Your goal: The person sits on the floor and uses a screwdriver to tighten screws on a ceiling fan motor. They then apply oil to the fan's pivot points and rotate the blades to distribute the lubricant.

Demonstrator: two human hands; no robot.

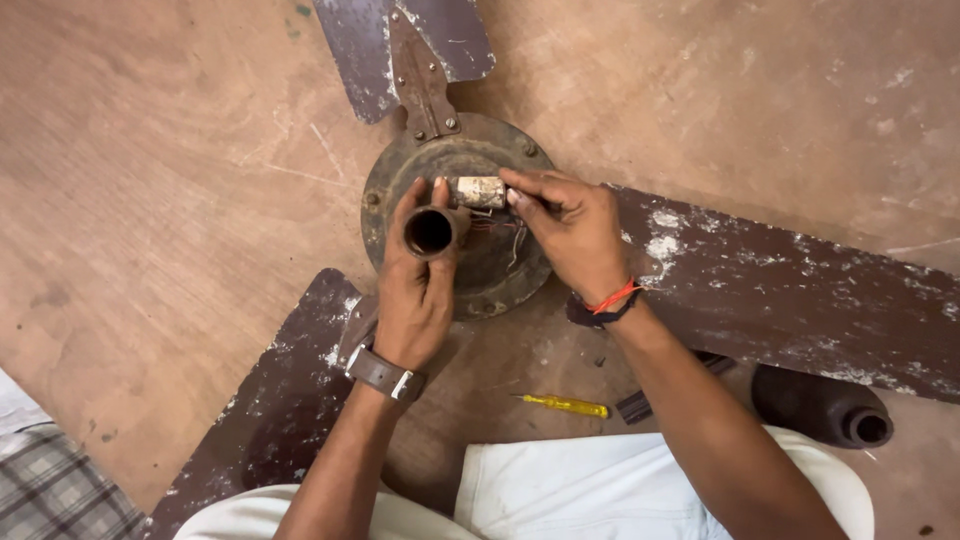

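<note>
An old ceiling fan lies on the floor, its round rusty motor housing (395,165) between three worn dark blades. My left hand (412,290) grips the fan's upright down rod (432,231), a dark hollow pipe seen end-on. My right hand (572,228) pinches a small pale cylindrical capacitor (481,191) held sideways just above the motor, its tip touching my left fingertips. Thin wires (497,226) run from under the capacitor into the motor.
A yellow-handled screwdriver (566,405) lies on the floor near my knees. A dark bell-shaped fan cover (822,405) rests at the right under one blade (800,290). Other blades (270,400) (362,45) extend lower left and up. A checked cloth (50,490) sits bottom left.
</note>
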